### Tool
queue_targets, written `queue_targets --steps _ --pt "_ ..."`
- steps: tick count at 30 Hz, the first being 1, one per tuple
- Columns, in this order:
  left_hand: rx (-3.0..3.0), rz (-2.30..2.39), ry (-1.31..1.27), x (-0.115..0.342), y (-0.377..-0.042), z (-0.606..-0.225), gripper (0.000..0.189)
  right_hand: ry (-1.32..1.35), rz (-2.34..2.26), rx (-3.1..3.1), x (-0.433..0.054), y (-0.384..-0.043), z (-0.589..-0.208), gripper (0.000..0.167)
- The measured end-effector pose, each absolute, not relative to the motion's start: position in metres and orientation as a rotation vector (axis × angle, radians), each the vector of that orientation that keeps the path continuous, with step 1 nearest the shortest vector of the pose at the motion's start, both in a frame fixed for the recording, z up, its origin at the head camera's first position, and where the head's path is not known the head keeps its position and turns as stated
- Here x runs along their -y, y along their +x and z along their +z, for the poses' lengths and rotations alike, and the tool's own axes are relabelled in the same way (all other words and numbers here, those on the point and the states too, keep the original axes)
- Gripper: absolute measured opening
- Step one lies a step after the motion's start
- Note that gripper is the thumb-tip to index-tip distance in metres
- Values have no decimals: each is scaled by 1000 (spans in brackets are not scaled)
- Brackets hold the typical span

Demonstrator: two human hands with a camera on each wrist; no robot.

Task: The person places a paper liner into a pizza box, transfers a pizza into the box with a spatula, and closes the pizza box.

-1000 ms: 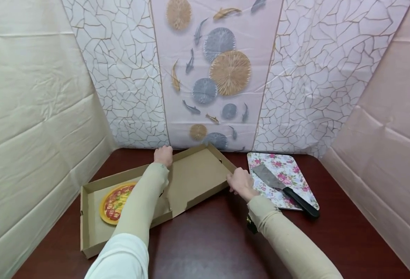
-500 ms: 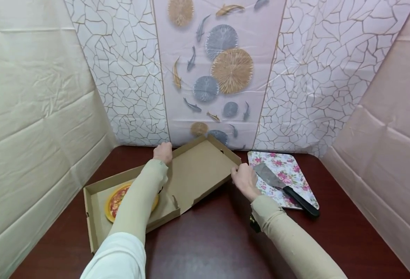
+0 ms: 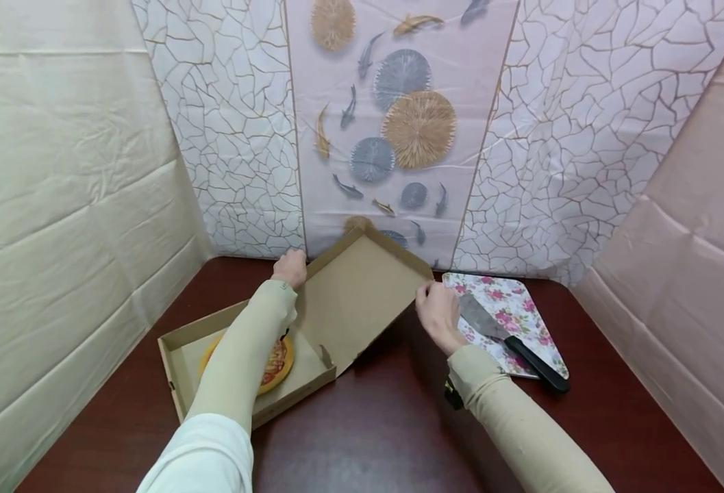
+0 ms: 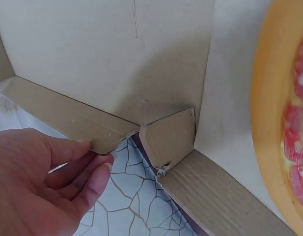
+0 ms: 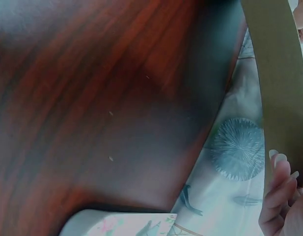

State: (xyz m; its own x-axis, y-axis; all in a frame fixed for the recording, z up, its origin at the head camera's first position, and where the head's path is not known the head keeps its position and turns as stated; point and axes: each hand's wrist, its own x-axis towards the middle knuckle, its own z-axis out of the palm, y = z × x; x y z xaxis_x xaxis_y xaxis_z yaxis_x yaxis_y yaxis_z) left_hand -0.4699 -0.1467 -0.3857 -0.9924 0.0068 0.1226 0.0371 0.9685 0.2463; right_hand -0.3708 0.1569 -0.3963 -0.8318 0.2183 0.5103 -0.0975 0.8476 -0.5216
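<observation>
A cardboard pizza box lies at an angle on the table, its lid raised partway on the right. Inside its base sits a round pizza with an orange rim, partly behind my left forearm. My left hand is at the far edge of the lid; in the left wrist view, thumb and fingers pinch the lid's side flap near the hinge. At the lid's right corner, my right hand grips the edge; in the right wrist view its fingers curl against the lid's side wall.
A floral cutting board lies at the right, with a black-handled metal spatula across it. A patterned cloth backdrop hangs along the table's far edge, close to the lid. Pale cloth walls stand on both sides.
The lid has tilted up higher on its hinge, its right end lifted by my right hand. The box base has shifted a little to the right, with the pizza in it.
</observation>
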Motion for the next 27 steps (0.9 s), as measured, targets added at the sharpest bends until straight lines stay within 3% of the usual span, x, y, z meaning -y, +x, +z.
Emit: queue_targets --steps 16,22,27 --pt "3033 -542 21 148 -462 -372 10 -10 685 2367 -156 -380 -371 38" --pt "3018 -604 39 147 -460 -372 21 34 648 2378 -154 -382 -362 38" --pt "3010 -586 27 147 -461 -368 14 88 639 2386 -153 -388 -353 38"
